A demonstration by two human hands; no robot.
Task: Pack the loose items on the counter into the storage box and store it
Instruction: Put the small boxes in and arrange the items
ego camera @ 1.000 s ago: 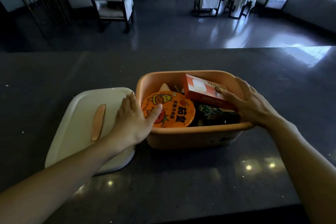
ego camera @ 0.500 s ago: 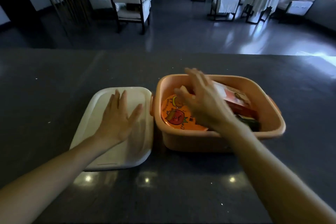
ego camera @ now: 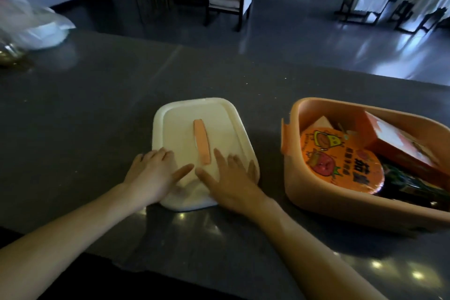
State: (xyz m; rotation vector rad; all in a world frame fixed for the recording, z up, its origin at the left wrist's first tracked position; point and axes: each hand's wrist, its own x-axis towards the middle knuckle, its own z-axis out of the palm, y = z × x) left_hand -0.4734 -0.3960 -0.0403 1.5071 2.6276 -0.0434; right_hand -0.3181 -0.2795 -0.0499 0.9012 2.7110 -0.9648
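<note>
Dark counter [ego camera: 97, 117]: left hand [ego camera: 151, 175] and right hand [ego camera: 231, 180] rest flat on cream lid [ego camera: 180, 134], each grip released.

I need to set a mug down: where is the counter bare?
Bare counter lies between the lid and the storage box, and left of the lid up to the plastic bag. Crowded: the box is full, and the left hand and right hand rest on the lid's near end.

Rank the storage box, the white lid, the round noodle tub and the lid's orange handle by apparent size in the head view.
1. storage box, largest even though the frame's right edge cuts it off
2. white lid
3. round noodle tub, only its top showing
4. orange handle
</note>
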